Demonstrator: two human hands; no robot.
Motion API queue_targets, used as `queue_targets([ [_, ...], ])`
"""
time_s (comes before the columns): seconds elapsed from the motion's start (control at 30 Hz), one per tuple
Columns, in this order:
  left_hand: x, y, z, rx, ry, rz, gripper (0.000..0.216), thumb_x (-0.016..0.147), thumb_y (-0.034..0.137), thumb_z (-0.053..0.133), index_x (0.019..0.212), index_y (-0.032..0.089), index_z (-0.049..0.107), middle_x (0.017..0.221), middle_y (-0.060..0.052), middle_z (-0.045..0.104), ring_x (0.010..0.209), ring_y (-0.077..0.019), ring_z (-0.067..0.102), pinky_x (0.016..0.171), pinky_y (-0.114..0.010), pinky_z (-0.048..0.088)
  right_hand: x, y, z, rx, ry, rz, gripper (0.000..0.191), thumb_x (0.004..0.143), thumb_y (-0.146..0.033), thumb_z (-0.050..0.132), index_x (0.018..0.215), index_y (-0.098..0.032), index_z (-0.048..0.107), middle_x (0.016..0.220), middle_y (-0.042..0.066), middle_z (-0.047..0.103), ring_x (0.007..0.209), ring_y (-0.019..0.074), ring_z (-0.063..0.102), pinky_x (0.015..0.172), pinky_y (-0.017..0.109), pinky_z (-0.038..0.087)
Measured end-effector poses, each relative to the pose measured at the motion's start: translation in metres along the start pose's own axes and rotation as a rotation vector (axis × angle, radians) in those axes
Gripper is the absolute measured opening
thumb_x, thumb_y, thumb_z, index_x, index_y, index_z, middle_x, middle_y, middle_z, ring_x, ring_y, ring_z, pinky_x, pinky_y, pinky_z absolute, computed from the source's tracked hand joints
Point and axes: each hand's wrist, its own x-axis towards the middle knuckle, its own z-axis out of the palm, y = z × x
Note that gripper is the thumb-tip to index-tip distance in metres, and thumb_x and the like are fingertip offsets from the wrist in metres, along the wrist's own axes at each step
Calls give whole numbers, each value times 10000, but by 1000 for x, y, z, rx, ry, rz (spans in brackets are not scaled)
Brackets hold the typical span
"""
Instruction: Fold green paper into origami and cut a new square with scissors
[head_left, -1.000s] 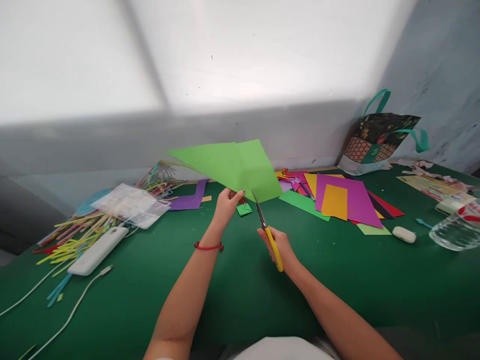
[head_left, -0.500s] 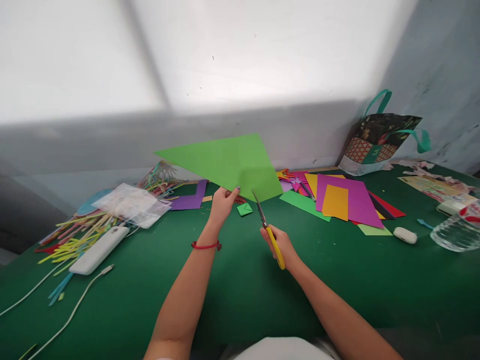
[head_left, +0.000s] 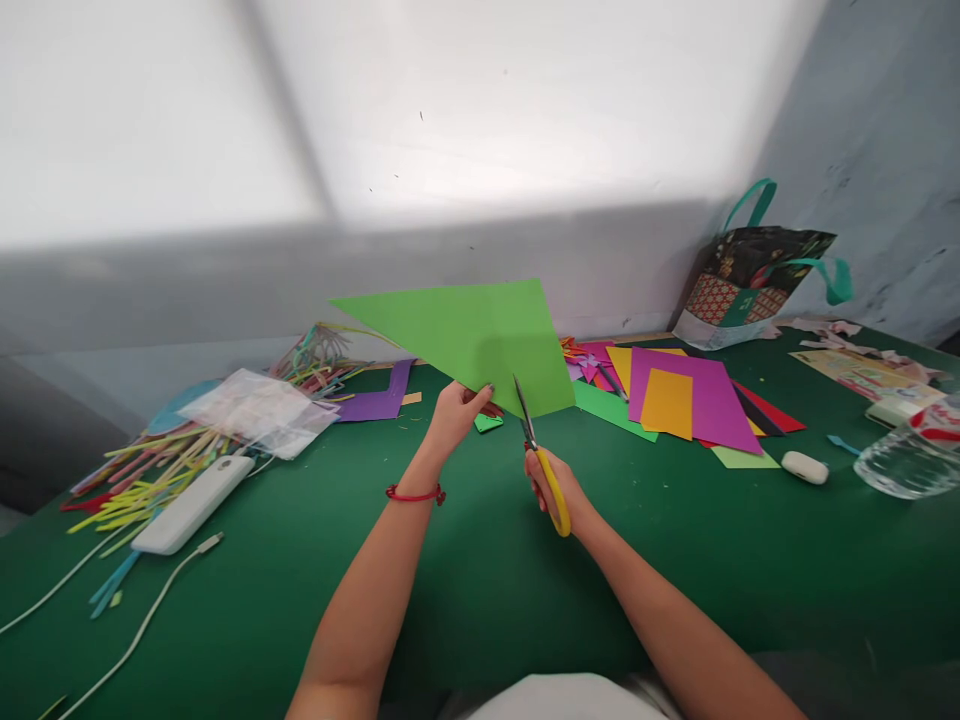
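Note:
A large sheet of light green paper (head_left: 480,335) is held up above the table by my left hand (head_left: 456,415), which pinches its lower edge between thumb and fingers. My right hand (head_left: 559,490) grips the yellow handles of a pair of scissors (head_left: 551,480). The blades point up and overlap the sheet's lower edge, right of my left thumb; whether they are parted is hard to see. Below the sheet, a small folded green paper piece (head_left: 489,424) lies on the table, partly hidden by my left hand and the sheet.
On the green table (head_left: 465,570), paper strips (head_left: 135,500), a plastic bag (head_left: 259,405) and a white power bank (head_left: 193,505) lie left. Coloured paper sheets (head_left: 697,400), a white case (head_left: 805,467) and a clear bottle (head_left: 907,460) are right. A patterned bag (head_left: 750,290) stands at the wall.
The green sheet has moved slightly right and down along with my left hand. The scissor blades now overlap more of the sheet's lower edge.

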Motion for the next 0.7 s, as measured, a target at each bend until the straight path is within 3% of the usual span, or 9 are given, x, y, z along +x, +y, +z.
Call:
queue_targets([
  [0.3, -2, 4, 4, -11, -67, -70, 244, 714, 387, 645, 736, 154, 575, 515, -29, 640, 514, -190, 647, 587, -322, 552, 0, 2, 1, 62, 14, -22, 526, 743, -729, 372, 714, -210, 456, 524, -64, 375, 382, 82, 350, 373, 235, 321],
  [0.5, -2, 5, 5, 18, -78, -91, 280, 725, 413, 636, 743, 142, 567, 524, -33, 641, 535, -191, 654, 610, -326, 551, -3, 2, 3, 114, 43, 25, 519, 734, -735, 394, 672, -220, 398, 523, -71, 350, 379, 78, 334, 359, 226, 315],
  [0.7, -2, 5, 7, 13, -81, -83, 275, 728, 409, 630, 719, 142, 566, 523, -36, 643, 532, -188, 654, 606, -315, 548, -3, 4, 5, 44, 126, -21, 502, 748, -714, 400, 630, -227, 382, 496, -54, 358, 411, 99, 340, 374, 238, 290],
])
